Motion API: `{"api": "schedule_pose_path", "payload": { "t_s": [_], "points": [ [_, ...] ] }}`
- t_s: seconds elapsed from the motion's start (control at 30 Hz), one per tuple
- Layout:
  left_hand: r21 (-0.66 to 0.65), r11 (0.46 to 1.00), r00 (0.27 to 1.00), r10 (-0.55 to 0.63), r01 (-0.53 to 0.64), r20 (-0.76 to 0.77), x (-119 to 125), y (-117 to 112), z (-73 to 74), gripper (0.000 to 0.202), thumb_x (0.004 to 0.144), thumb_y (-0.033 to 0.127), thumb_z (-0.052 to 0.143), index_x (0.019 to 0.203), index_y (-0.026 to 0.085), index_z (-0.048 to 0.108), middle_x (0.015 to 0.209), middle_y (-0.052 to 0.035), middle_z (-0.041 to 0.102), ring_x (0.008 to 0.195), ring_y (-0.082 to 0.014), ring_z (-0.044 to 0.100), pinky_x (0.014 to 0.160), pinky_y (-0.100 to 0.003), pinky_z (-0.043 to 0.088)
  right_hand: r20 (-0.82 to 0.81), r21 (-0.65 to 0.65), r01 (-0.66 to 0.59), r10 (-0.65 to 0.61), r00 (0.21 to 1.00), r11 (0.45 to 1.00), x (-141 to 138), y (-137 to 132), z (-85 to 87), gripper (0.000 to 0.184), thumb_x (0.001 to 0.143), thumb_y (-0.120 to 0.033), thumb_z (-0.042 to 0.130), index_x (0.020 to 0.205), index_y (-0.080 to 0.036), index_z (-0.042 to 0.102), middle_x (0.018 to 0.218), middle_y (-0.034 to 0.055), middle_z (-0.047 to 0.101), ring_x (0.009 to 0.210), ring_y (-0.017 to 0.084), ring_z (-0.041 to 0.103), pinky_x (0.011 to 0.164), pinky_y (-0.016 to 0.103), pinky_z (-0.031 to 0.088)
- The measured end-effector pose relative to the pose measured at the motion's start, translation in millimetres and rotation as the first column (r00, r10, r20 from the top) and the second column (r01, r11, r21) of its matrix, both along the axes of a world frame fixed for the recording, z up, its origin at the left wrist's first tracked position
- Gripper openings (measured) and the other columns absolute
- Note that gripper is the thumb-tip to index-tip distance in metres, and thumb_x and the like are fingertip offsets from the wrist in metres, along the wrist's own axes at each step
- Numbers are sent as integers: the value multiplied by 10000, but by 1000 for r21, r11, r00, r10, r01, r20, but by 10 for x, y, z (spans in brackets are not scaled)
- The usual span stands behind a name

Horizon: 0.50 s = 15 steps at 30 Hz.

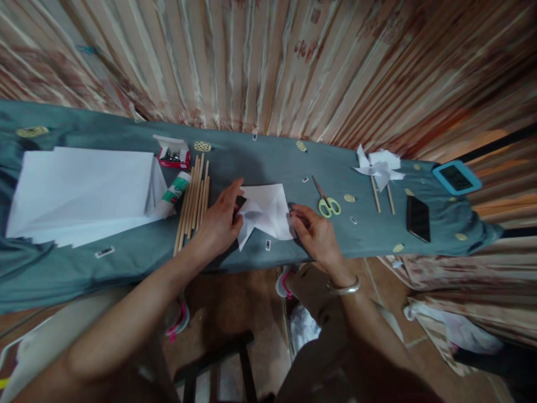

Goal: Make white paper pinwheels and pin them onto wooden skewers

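A small white sheet of paper, slit at the corners and partly folded, lies on the cloth-covered table between my hands. My left hand is at the paper's left edge, thumb and fingers apart, with a dark patch behind them that I cannot make out. At the right edge, the curled fingers of my right hand pinch the paper's side. Scissors with light green handles lie to the right, blades partly apart. Left of my left hand lies a bunch of wooden sticks.
A stack of white paper covers the table's left side. Near it are a glue stick and an open box of small metal pieces. Paper pinwheels on sticks, a phone and a blue-framed device lie at the right.
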<state>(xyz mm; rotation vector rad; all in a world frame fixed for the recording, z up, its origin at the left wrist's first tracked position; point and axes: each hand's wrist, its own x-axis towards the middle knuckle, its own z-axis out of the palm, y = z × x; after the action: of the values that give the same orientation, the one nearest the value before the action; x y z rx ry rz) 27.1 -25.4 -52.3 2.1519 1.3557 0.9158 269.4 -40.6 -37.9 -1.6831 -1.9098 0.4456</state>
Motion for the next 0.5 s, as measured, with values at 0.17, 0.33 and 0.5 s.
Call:
{"api": "schedule_pose_path", "payload": {
  "t_s": [0.17, 0.33, 0.5],
  "points": [
    [17, 999, 999, 33, -33, 27, -92, 155, -40, 709, 835, 110, 486, 1488, 227, 237, 1285, -128, 578, 886, -174, 657, 842, -370, 541, -276, -268, -84, 7, 961, 960, 17, -112, 71, 305, 891, -390, 542, 1066, -175, 668, 823, 62, 764, 651, 173, 712, 601, 286, 557],
    [-24, 1000, 998, -1, 3, 62, -48, 254, -42, 689, 823, 106, 466, 1477, 224, 283, 1309, -129, 582, 848, -147, 676, 793, -316, 546, -434, -387, -277, 92, 896, 880, 122, -128, 138, 283, 871, -420, 565, 803, -172, 682, 680, 30, 724, 522, 118, 621, 485, 225, 481],
    [-97, 995, 991, -11, 24, 136, 49, 324, -7, 653, 797, 85, 470, 1434, 189, 374, 1300, -132, 604, 851, -139, 685, 817, -320, 548, -243, -238, -197, 138, 960, 951, 211, -149, 203, 193, 874, -322, 603, 953, -198, 729, 855, 42, 757, 765, 187, 701, 735, 347, 573]
  ]
}}
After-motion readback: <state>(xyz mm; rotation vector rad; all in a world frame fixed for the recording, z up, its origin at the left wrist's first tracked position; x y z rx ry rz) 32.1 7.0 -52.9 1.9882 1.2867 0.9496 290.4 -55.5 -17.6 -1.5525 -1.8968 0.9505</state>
